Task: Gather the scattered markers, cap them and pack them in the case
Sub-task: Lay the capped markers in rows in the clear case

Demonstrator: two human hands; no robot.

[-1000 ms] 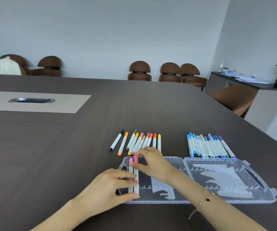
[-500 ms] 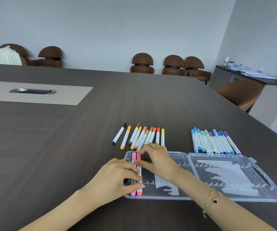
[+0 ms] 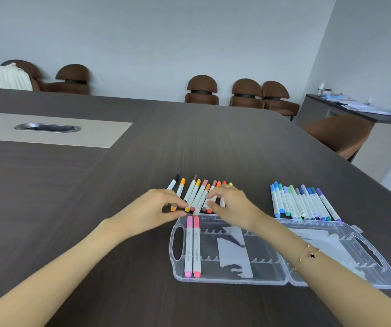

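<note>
A clear plastic case lies open flat on the dark table, its two halves side by side. In the left half two pink markers sit side by side in the slots nearest the handle cut-out, both capped; the rest of that half holds only a white paper insert. The right half holds no markers, only a pale insert.

Just beyond the case lies a row of warm-coloured markers, yellow, orange, red and brown. Both hands are at the near ends of this row. The left hand has its fingers curled with the tips at a marker end, and the right hand likewise; whether either actually pinches a marker cannot be told. Well to the right lies a second row of blue, green and purple markers, touching the far edge of the case's right half
</note>
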